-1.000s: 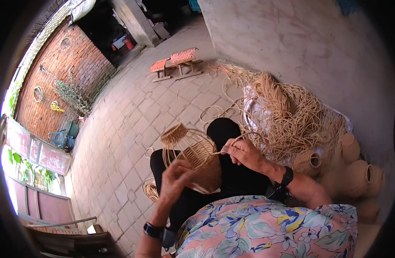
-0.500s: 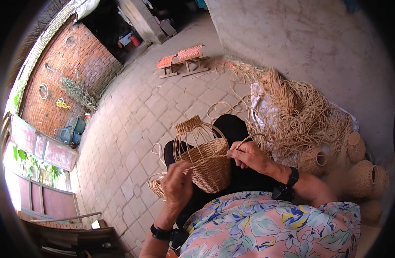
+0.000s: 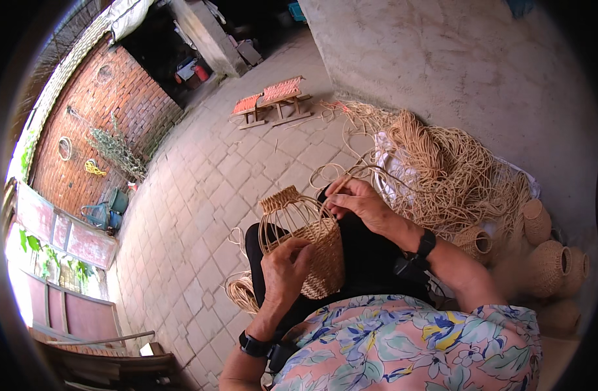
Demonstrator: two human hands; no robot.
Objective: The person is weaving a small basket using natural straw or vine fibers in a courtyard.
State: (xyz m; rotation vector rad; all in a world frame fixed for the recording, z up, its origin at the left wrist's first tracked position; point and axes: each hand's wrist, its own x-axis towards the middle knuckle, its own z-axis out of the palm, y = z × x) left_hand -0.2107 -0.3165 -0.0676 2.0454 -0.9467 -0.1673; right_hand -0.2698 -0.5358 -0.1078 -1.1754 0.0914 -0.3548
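Our basket point(image 3: 326, 257) sits on our lap point(image 3: 370, 267), btwn hands: L hand point(image 3: 286, 270) curled at its near L side, grip unclear, can't tell; R hand point(image 3: 363, 203) just off its upper R, fingers pinched tog., can't tell on what. Vs 0.5s ago, our R's moved fwd/up from the woven edge; L's closer in.

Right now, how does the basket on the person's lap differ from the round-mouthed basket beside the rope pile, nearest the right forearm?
The lap basket shows bare ribs between collar and body; the pile-side basket's visible side is woven up to its mouth. The lap basket sits between the left hand and right hand; no hand touches the pile-side basket. Both are tan and woven.
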